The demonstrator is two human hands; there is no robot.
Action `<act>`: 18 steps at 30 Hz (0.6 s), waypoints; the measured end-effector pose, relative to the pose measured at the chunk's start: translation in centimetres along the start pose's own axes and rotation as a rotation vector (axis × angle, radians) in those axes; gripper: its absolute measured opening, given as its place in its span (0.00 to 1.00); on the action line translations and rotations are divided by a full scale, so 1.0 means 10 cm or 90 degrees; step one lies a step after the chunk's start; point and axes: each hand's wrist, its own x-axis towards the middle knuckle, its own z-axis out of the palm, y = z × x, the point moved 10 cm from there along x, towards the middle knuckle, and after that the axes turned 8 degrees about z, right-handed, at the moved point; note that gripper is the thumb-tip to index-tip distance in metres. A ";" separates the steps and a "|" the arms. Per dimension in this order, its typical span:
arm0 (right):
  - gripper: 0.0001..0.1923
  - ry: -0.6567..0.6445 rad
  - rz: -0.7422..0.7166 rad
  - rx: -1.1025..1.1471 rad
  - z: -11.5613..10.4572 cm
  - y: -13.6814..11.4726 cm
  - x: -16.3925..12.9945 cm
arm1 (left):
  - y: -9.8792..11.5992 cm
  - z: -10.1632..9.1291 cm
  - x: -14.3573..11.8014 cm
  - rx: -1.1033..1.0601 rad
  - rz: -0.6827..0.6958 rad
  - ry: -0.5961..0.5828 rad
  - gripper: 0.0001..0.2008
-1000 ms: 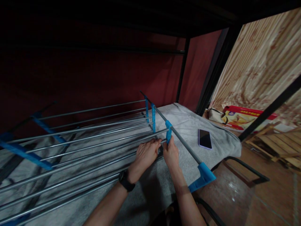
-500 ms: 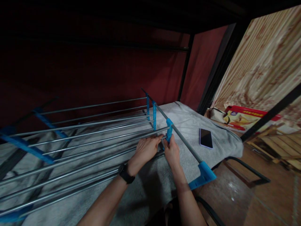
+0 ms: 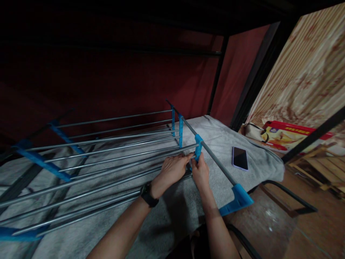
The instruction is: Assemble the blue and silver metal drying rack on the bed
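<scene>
A rack of grey metal rods [image 3: 113, 180] with blue plastic brackets lies across the grey blanket. My left hand [image 3: 172, 169], with a black watch [image 3: 149, 195] at the wrist, is closed around a rod end beside a blue bracket [image 3: 198, 150]. My right hand [image 3: 201, 173] is closed on the lower part of that same bracket, with its thumb toward the left hand. The bracket hangs from a thicker grey tube [image 3: 218, 162], which ends in a blue corner piece [image 3: 238, 201] near me. My fingers partly hide where rod and bracket meet.
A phone [image 3: 239, 158] lies on the grey blanket [image 3: 215, 131] to the right. Beyond the bed edge are a red and yellow box [image 3: 293, 135], a pale bag [image 3: 253, 132] and wooden slats [image 3: 320, 167]. Black frame posts [image 3: 215, 79] stand at the back and right.
The whole scene sits slightly farther right in view, as the camera has turned a little left. Both hands keep their hold at the same bracket.
</scene>
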 end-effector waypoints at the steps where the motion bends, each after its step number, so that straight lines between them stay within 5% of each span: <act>1: 0.21 -0.005 0.003 -0.001 0.00 0.01 0.00 | 0.00 0.01 0.00 -0.003 0.000 0.000 0.25; 18: 0.22 -0.002 -0.009 -0.003 0.00 0.00 -0.02 | -0.05 -0.03 0.01 -0.087 -0.067 -0.033 0.23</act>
